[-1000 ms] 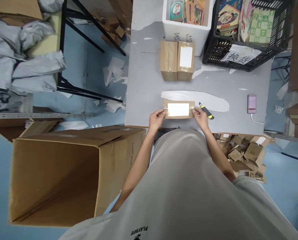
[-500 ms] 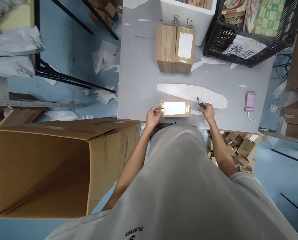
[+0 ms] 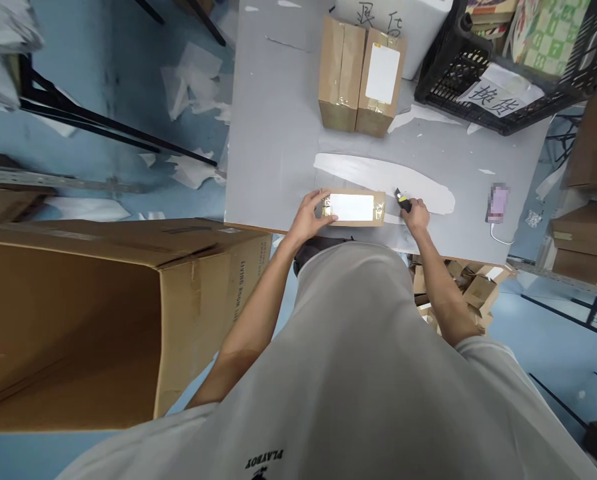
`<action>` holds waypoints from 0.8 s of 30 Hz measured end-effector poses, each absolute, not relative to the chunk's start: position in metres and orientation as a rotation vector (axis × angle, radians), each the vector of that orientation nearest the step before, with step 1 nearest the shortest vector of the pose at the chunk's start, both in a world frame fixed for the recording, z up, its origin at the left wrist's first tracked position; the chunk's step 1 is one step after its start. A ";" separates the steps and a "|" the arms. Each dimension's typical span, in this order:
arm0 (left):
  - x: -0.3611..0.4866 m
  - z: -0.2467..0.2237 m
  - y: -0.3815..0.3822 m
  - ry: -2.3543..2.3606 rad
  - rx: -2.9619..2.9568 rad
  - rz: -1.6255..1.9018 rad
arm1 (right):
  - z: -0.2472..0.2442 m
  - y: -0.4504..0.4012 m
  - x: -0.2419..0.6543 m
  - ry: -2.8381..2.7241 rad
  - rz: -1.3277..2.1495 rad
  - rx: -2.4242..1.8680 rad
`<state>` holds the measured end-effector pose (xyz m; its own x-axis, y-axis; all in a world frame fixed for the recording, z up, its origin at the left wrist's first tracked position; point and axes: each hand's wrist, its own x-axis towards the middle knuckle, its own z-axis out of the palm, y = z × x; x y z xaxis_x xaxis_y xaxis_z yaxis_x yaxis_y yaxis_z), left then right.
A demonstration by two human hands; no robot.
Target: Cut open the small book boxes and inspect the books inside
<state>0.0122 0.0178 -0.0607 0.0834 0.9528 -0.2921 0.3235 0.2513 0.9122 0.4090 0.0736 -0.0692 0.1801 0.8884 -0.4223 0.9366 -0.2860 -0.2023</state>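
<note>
A small brown box point(image 3: 353, 207) with a white label and clear tape lies near the table's front edge. My left hand point(image 3: 309, 217) grips its left end, thumb on the near side and fingers on the far side. To the right of the box, my right hand point(image 3: 416, 215) is closed around a black and yellow utility knife point(image 3: 403, 201), whose tip points up and left. Behind them a long white paper strip point(image 3: 383, 175) lies flat on the grey table point(image 3: 273, 133).
Two taped brown boxes point(image 3: 361, 77) stand farther back, before a white bin point(image 3: 418, 33). A black crate point(image 3: 478, 87) holding books is at back right, a pinkish device point(image 3: 497, 203) at the right. A large open carton point(image 3: 213, 293) stands at the left below the table.
My left hand has gone from touching the box's left end with its fingertips to spanning that end. The whole view has shifted slightly. The knife remains in my right hand.
</note>
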 end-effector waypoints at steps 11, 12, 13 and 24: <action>0.009 -0.072 0.017 1.303 1.226 0.820 | -0.007 0.081 0.397 1.882 -1.705 2.614; 0.009 -0.074 0.016 1.292 1.227 0.825 | 0.002 0.082 0.390 1.886 -1.733 2.567; 0.009 -0.076 0.016 1.282 1.229 0.830 | 0.011 0.082 0.381 1.901 -1.730 2.508; 0.013 -0.095 0.011 1.173 1.213 0.907 | 0.071 0.078 0.251 2.377 -0.951 1.307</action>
